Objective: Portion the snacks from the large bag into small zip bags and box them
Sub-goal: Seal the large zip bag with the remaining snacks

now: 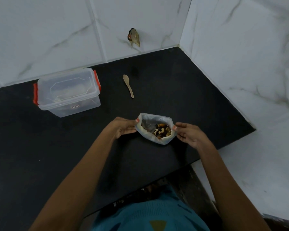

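The plastic bag (163, 141) stands on the black countertop (40, 139), near its front edge and right of centre, with its mouth spread wide and facing up. The snack mix (162, 130) lies in the bottom of the bag, towards its right side; pale cashew-shaped pieces and dark pieces are distinguishable. The left hand (123, 127) pinches the left edge of the bag mouth between thumb and fingers. The right hand (188, 134) pinches the right edge in the same manner. Both hands are thus clamped on the bag rim, one on each side. The clear plastic box (68, 92) sits at the rear left of the countertop, close to the tiled wall (48, 30), well apart from the bag. Its lid is on, with a red latch at each end; its contents cannot be identified. The wooden spoon (128, 85) lies flat between the box and the bag, bowl towards the wall, touching neither.
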Demonstrator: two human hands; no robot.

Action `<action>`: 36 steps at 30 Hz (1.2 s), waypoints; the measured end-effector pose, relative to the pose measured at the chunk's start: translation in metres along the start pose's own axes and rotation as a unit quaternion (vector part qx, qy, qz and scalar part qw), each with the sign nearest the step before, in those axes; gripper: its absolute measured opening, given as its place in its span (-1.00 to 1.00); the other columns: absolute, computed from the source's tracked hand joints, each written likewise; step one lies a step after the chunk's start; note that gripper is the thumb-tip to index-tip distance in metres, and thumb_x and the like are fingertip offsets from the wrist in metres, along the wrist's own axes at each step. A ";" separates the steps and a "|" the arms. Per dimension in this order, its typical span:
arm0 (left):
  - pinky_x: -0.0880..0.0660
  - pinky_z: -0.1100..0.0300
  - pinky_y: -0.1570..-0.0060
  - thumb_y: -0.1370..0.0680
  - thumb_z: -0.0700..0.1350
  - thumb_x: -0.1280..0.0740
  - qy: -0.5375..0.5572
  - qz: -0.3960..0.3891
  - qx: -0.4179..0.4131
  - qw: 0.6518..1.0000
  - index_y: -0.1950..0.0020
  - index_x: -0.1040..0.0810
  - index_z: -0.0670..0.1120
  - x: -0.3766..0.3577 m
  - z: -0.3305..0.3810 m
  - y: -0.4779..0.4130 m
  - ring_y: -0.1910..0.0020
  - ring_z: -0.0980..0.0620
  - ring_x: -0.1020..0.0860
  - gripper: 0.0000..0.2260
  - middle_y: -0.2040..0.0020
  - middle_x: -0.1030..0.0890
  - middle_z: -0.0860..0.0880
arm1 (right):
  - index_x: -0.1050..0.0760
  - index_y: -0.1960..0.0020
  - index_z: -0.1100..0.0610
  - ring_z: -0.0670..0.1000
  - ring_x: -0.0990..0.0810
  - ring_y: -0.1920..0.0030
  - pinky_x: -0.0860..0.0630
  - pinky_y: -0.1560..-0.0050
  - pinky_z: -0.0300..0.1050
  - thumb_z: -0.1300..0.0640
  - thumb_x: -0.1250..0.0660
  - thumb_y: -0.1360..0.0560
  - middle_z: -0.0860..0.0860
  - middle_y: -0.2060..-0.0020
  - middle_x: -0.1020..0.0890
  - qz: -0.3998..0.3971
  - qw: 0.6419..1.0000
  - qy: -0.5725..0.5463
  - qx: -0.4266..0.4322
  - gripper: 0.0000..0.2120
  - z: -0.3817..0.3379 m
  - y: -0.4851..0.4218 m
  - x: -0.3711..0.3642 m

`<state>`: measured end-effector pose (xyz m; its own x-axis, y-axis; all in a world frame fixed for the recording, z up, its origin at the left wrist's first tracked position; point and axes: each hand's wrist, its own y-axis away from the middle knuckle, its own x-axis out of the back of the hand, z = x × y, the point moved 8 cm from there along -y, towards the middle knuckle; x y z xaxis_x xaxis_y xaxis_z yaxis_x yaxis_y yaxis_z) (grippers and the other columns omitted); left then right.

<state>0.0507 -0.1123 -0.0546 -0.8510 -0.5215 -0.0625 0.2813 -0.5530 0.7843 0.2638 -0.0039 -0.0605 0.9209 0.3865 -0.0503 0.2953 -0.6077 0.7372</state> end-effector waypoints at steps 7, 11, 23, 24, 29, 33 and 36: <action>-0.53 0.28 0.25 -0.46 -0.29 -0.35 -0.119 0.013 -0.069 0.990 -0.06 -0.52 -0.13 0.000 0.005 0.007 0.13 0.07 -0.55 -0.80 0.07 -0.54 -0.06 | -0.50 -0.04 0.17 -0.05 -0.53 0.11 -0.46 0.26 -0.26 0.45 -0.37 -0.35 0.03 0.11 -0.56 0.057 0.987 0.139 0.052 -0.68 -0.021 0.007 0.006; -0.53 0.19 0.19 -0.48 -0.33 -0.29 -0.120 0.079 -0.163 0.976 0.14 -0.45 -0.08 0.008 0.014 0.008 0.12 0.02 -0.51 -0.84 0.06 -0.49 -0.08 | -0.53 -0.03 0.18 -0.07 -0.55 0.14 -0.46 0.25 -0.29 0.39 -0.37 -0.39 0.02 0.16 -0.58 0.090 0.977 0.155 0.120 -0.75 -0.029 0.009 0.007; -0.59 0.13 0.13 -0.59 -0.22 -0.17 -0.256 0.108 -0.173 0.945 -0.10 -0.43 -0.09 -0.002 0.024 0.013 0.11 0.01 -0.54 -0.88 0.00 -0.46 -0.08 | -0.49 0.01 0.08 -0.01 -0.56 0.07 -0.57 0.00 -0.05 0.20 -0.27 -0.51 0.04 0.07 -0.54 0.162 0.921 0.308 0.175 -0.92 -0.047 0.021 0.019; -0.57 0.21 0.19 -0.58 -0.23 -0.19 -0.224 0.084 -0.153 0.959 -0.09 -0.43 -0.11 -0.003 0.024 0.014 0.10 0.02 -0.54 -0.89 -0.02 -0.48 -0.10 | -0.49 -0.04 0.12 -0.01 -0.57 0.09 -0.58 0.02 -0.05 0.22 -0.27 -0.51 0.03 0.10 -0.53 0.138 0.934 0.291 0.153 -0.88 -0.045 0.021 0.018; -0.57 0.22 0.15 -0.56 -0.22 -0.23 -0.225 0.066 -0.152 0.960 -0.10 -0.48 -0.16 -0.004 0.032 0.019 0.04 -0.03 -0.57 -0.87 -0.05 -0.53 -0.16 | -0.49 -0.03 0.17 -0.04 -0.56 0.11 -0.54 0.23 -0.20 0.27 -0.27 -0.51 0.05 0.08 -0.54 0.065 0.968 0.213 0.116 -0.89 -0.045 0.022 0.006; -0.57 0.16 0.08 -0.59 -0.19 -0.19 -0.281 0.083 -0.154 0.944 -0.22 -0.44 -0.18 0.000 0.035 0.017 0.04 -0.03 -0.58 -0.78 -0.07 -0.51 -0.16 | -0.49 -0.06 0.21 0.04 -0.60 0.08 -0.60 0.02 -0.03 0.28 -0.24 -0.52 0.13 0.03 -0.55 0.110 0.955 0.245 0.124 -0.86 -0.051 0.022 0.014; -0.54 0.30 0.29 -0.58 -0.18 -0.20 -0.192 0.036 -0.104 0.975 -0.19 -0.44 -0.19 -0.003 0.031 0.017 0.17 0.02 -0.57 -0.80 0.01 -0.54 -0.16 | -0.49 -0.05 0.27 0.06 -0.60 0.09 -0.60 0.24 -0.16 0.31 -0.23 -0.52 0.15 0.08 -0.57 0.040 0.988 0.127 0.078 -0.86 -0.045 0.025 0.008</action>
<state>0.0438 -0.1002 -0.0216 -0.9182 -0.3040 0.2539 0.3954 -0.6646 0.6340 0.2671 0.0157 -0.0124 0.8550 0.4829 0.1895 0.2786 -0.7355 0.6176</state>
